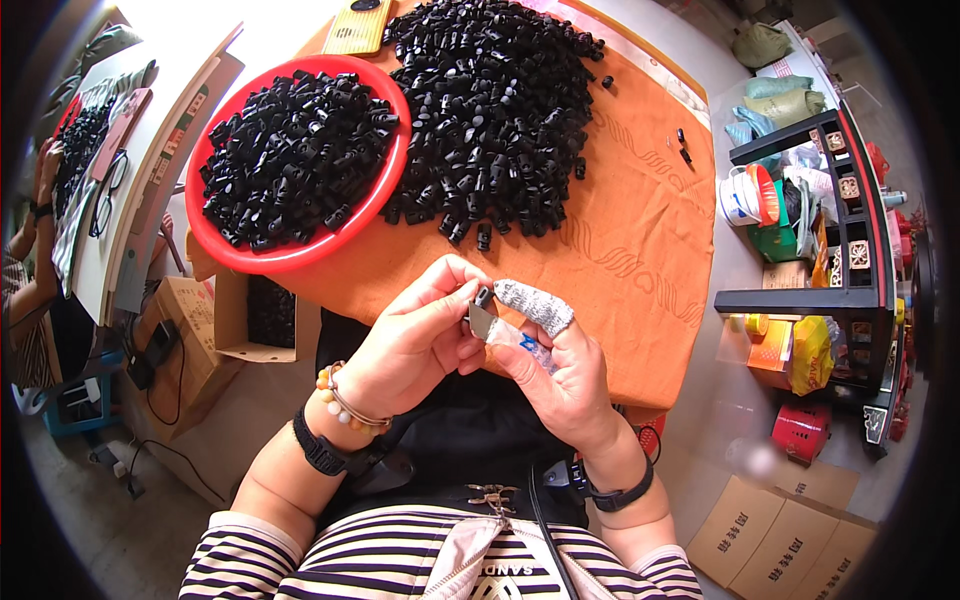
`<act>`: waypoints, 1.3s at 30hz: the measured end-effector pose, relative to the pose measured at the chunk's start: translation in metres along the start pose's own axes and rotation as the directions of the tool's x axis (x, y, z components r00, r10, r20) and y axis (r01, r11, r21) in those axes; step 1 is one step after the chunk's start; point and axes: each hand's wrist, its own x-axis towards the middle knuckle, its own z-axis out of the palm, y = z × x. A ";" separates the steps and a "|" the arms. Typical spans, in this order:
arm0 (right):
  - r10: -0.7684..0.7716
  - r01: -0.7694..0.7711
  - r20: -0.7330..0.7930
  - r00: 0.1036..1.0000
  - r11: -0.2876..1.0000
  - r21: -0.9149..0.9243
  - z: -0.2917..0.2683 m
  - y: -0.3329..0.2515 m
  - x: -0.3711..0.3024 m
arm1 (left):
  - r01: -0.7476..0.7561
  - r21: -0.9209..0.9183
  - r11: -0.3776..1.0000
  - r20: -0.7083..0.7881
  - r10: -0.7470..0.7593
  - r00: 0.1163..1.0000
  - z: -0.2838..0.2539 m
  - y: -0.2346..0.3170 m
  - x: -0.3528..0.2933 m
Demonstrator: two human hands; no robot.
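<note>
My left hand (425, 325) is closed, pinching a small black plastic piece (484, 297) between thumb and fingertips. In my right hand (570, 385) is a small knife (482, 322) with a flat grey blade and a handle wrapped in clear material with a blue mark. The blade lies right by the black piece; whether they touch I cannot tell. A grey knitted cover (540, 303) sleeves my right index finger. Both hands are over the near edge of the orange-clothed table (640, 200). Beyond them spreads a big heap of similar black pieces (490, 120).
A red basin (260, 262) full of black pieces stands at the table's left. A yellow box (357, 27) lies at the far edge. Below left are open cardboard boxes (255, 350). Dark shelving (800, 300) stands right. Another person's arm (45, 200) shows far left.
</note>
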 end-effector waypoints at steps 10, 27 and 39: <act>-0.018 0.018 0.032 0.999 1.000 0.002 0.002 0.003 -0.001 | 0.000 -0.013 1.000 -0.023 -0.001 1.000 0.001 0.000 -0.003; -0.010 0.011 0.016 1.000 0.999 -0.047 -0.002 0.001 -0.005 | 0.004 -0.022 1.000 0.040 -0.003 0.999 -0.003 -0.002 -0.003; 0.014 -0.013 0.028 0.999 0.999 -0.037 0.000 -0.005 -0.005 | -0.045 0.106 0.993 -0.028 0.048 0.998 0.002 -0.001 -0.004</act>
